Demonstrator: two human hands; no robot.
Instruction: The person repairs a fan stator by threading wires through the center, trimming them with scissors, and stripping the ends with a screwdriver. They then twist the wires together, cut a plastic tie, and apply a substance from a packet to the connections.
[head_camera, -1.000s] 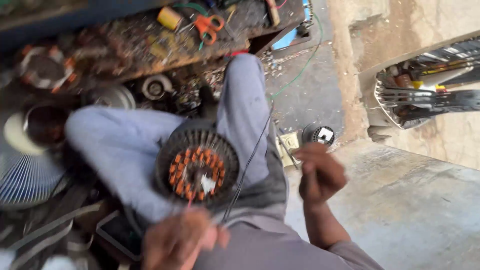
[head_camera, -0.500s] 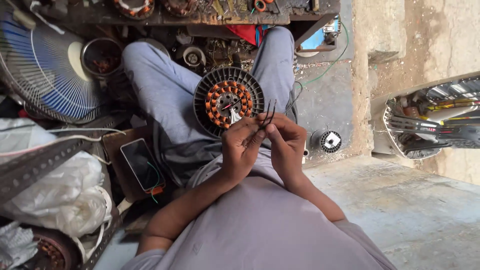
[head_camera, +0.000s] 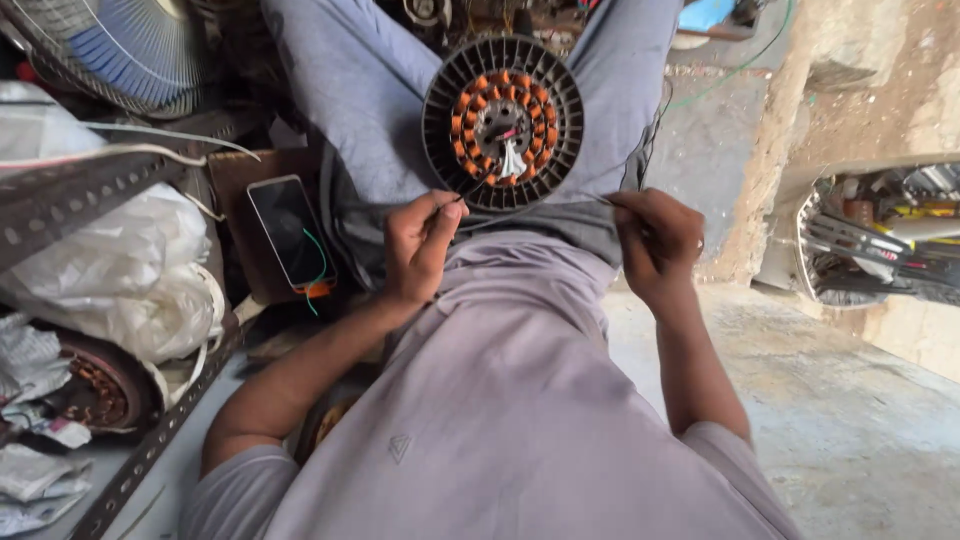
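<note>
The left hand (head_camera: 418, 245) pinches a thin dark wire (head_camera: 470, 188) between thumb and fingertips, closed tight on it. The right hand (head_camera: 655, 240) is closed on another thin wire end (head_camera: 598, 199), held apart from the left. Both strands run up to the fan motor stator (head_camera: 502, 122), a black finned ring with copper coils, resting on the person's lap between the thighs. A smartphone (head_camera: 291, 232) lies just beside the left leg, and a blue fan (head_camera: 120, 50) sits beyond it.

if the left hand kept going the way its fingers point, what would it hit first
Most likely the round black motor stator resting on the lap: the left hand points up and slightly right at its lower rim. Depth is hard to judge from above.
</note>
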